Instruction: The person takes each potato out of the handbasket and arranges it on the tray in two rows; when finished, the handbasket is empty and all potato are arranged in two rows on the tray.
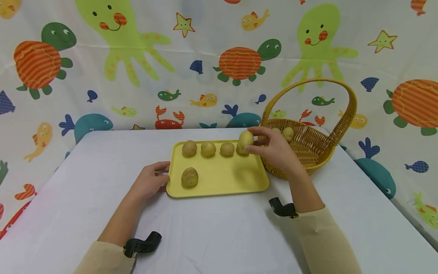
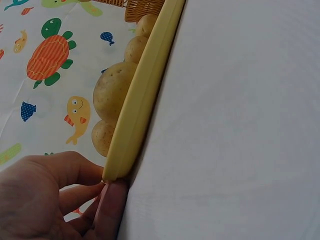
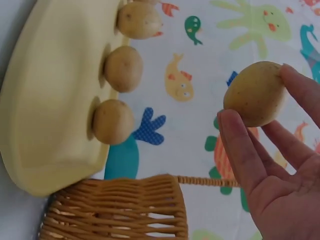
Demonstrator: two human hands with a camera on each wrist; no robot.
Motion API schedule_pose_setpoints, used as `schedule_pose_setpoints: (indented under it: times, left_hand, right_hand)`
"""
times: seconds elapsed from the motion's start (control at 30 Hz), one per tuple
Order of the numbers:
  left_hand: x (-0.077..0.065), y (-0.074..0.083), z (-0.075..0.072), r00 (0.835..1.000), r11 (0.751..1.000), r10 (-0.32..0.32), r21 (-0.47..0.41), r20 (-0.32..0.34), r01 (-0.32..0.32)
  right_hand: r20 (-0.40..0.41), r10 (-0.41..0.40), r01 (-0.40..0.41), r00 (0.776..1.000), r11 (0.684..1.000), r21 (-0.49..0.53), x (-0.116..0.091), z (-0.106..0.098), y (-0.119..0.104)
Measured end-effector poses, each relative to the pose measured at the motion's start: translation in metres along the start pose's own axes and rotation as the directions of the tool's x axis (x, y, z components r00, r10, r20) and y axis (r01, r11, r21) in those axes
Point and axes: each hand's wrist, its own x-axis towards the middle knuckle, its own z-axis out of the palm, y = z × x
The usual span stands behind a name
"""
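Observation:
My right hand (image 1: 275,150) holds a potato (image 3: 256,94) between thumb and fingertips, raised over the back right corner of the yellow tray (image 1: 226,171). Under it, partly hidden in the head view, another potato (image 3: 113,122) sits at the end of the back row. Further along that row are more potatoes, among them one at the left (image 1: 189,148) and one in the middle (image 1: 227,148). A larger potato (image 1: 189,177) lies alone at the tray's front left. At the tray's left end, my left hand (image 1: 150,180) grips the edge with thumb and fingers.
A wicker basket (image 1: 313,165) with a tall arched handle stands against the tray's right side, with a potato (image 1: 287,134) and another beside it inside. White cloth (image 1: 212,232) covers the table. Behind it hangs a curtain (image 1: 205,34) printed with sea animals.

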Motion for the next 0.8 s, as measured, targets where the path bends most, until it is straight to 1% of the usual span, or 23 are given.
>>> schedule_pose_setpoints:
  times: [0.2,0.43,0.6,0.8]
  left_hand:
    - [-0.001,0.0,0.001,1.0,1.0,0.015,-0.014,0.003,-0.015]
    - [-0.002,0.001,0.001,1.0,1.0,0.01,-0.012,0.0,-0.01]
    - [-0.001,0.0,0.001,1.0,1.0,0.008,-0.017,0.002,-0.008]
    - [-0.002,0.0,0.001,1.0,1.0,0.011,-0.009,-0.001,-0.011]
  right_hand:
    - [0.027,0.001,-0.001,1.0,1.0,-0.005,0.002,0.011,-0.002]
    - [0.061,0.009,-0.01,0.998,1.0,0.016,0.003,0.023,-0.005]
    - [0.088,-0.009,0.009,0.996,1.0,-0.004,0.004,0.031,-0.005]
    - [0.139,-0.021,0.02,0.99,1.0,0.008,0.005,0.04,-0.006]
